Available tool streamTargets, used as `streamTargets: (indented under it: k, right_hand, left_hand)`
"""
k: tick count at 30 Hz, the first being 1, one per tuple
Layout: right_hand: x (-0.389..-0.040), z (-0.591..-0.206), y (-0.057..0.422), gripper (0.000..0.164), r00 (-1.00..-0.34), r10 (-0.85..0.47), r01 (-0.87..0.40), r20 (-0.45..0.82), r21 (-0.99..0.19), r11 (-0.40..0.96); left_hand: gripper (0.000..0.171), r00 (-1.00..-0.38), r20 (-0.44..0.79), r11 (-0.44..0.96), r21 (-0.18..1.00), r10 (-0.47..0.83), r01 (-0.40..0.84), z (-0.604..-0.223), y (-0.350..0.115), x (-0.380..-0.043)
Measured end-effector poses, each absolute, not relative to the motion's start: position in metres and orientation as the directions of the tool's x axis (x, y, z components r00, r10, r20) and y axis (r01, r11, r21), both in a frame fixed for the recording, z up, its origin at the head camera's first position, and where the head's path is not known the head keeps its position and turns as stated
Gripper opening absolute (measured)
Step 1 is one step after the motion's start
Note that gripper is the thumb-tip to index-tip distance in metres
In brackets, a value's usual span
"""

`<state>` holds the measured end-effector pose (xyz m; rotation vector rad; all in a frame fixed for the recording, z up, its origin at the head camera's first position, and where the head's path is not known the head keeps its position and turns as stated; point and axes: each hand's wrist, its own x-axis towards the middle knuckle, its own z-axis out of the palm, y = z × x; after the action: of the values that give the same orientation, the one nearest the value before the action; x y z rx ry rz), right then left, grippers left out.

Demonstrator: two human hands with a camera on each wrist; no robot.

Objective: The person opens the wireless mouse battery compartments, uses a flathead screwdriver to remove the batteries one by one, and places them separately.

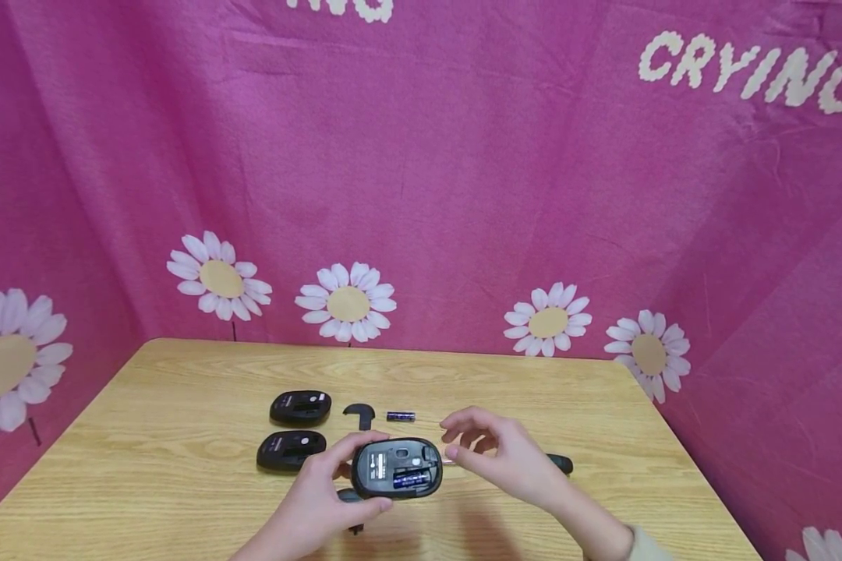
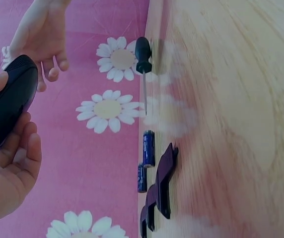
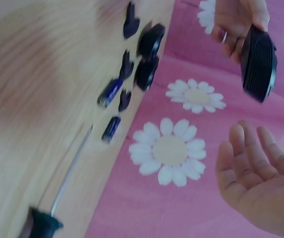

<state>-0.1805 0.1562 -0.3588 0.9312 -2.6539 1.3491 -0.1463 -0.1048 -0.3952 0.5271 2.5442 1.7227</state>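
My left hand (image 1: 320, 499) grips a black computer mouse (image 1: 377, 466) by its edges, underside turned up toward the head camera. A blue battery (image 1: 410, 480) lies in the mouse's uncovered compartment. Just right of the mouse hovers my right hand (image 1: 511, 456), fingers loosely bent, apart from it and holding nothing. In the right wrist view the right hand (image 3: 261, 173) shows its palm and spread fingers near the mouse (image 3: 259, 64). On the table lie two loose blue batteries (image 2: 149, 148), one of them hidden in the head view behind the held mouse.
Two more black mice (image 1: 300, 407) lie underside up at the left, compartments uncovered. Several black battery covers (image 3: 130, 22) lie on the wooden table (image 1: 203, 389) near the batteries. A screwdriver (image 2: 143, 55) with a dark green handle lies at the right. A pink daisy-printed cloth (image 1: 428, 195) surrounds the table.
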Motion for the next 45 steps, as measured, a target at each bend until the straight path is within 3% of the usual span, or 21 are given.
streamTargets:
  k: [7, 15, 21, 30, 36, 45]
  right_hand:
    - [-0.183, -0.358, 0.17, 0.03, -0.711, -0.518, -0.702, 0.475, -0.447, 0.554]
    - [-0.188, -0.356, 0.189, 0.038, -0.58, -0.563, -0.78, 0.589, -0.202, 0.592]
    - [-0.192, -0.357, 0.205, 0.041, -0.512, -0.609, -0.785, 0.606, -0.042, 0.618]
    - [-0.197, -0.369, 0.226, 0.044, -0.522, -0.669, -0.743, 0.529, 0.103, 0.661]
    - [-0.199, -0.38, 0.237, 0.051, -0.564, -0.686, -0.717, 0.459, 0.139, 0.683]
    - [-0.206, -0.397, 0.25, 0.046, -0.643, -0.684, -0.687, 0.344, 0.135, 0.714]
  left_hand:
    - [0.063, -0.954, 0.188, 0.353, 0.898, 0.233, 0.263, -0.398, -0.113, -0.147]
    - [0.062, -0.966, 0.183, 0.342, 0.909, 0.183, 0.237, -0.4, -0.124, -0.146]
    - [0.066, -0.953, 0.258, 0.355, 0.886, 0.159, 0.299, -0.404, -0.13, -0.145]
    - [0.065, -0.946, 0.294, 0.337, 0.885, 0.135, 0.323, -0.404, -0.137, -0.144]
    - [0.064, -0.949, 0.289, 0.343, 0.885, 0.127, 0.315, -0.403, -0.138, -0.144]
    - [0.064, -0.945, 0.297, 0.341, 0.882, 0.135, 0.326, -0.402, -0.137, -0.144]
